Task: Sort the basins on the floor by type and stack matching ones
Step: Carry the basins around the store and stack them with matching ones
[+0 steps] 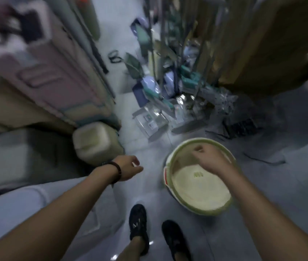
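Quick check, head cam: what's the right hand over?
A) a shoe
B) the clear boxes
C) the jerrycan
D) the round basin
D: the right hand is over the green-rimmed round basin on the floor; the left hand hangs empty beside the jerrycan. Blur hides whether the right hand actually grips the rim.

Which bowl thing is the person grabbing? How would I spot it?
Look at the grey floor, just ahead of the two black shoes. The round basin sits under the right hand, cream inside with a pale green rim, the only round tub there.
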Available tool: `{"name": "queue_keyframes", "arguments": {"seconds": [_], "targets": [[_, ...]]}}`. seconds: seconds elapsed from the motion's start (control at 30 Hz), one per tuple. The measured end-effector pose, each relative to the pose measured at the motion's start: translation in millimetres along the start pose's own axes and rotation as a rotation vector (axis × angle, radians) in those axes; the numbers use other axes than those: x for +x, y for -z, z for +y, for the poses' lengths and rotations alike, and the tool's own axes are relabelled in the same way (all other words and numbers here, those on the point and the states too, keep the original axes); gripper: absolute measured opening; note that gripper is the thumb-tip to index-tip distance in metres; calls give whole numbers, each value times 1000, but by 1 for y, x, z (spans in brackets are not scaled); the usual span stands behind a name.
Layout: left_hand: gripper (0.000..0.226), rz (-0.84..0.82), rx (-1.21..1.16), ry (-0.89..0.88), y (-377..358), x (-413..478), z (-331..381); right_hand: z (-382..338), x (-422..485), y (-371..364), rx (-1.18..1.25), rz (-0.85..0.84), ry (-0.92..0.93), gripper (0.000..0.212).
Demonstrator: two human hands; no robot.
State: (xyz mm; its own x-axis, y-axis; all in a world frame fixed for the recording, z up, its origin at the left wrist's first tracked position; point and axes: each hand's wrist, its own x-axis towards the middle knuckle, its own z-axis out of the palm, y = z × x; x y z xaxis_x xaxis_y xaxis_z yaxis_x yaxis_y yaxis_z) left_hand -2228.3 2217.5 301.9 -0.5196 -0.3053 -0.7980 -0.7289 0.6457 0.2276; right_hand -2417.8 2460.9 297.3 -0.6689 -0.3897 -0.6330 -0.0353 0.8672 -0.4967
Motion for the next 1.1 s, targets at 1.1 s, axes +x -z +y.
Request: {"name": "queue_keyframes", "arguments": {"seconds": [1.1], "targets": [[25, 841, -848, 1046, -209, -806, -688, -572, -717, -643, -1043, -747, 1424, 40]]}}
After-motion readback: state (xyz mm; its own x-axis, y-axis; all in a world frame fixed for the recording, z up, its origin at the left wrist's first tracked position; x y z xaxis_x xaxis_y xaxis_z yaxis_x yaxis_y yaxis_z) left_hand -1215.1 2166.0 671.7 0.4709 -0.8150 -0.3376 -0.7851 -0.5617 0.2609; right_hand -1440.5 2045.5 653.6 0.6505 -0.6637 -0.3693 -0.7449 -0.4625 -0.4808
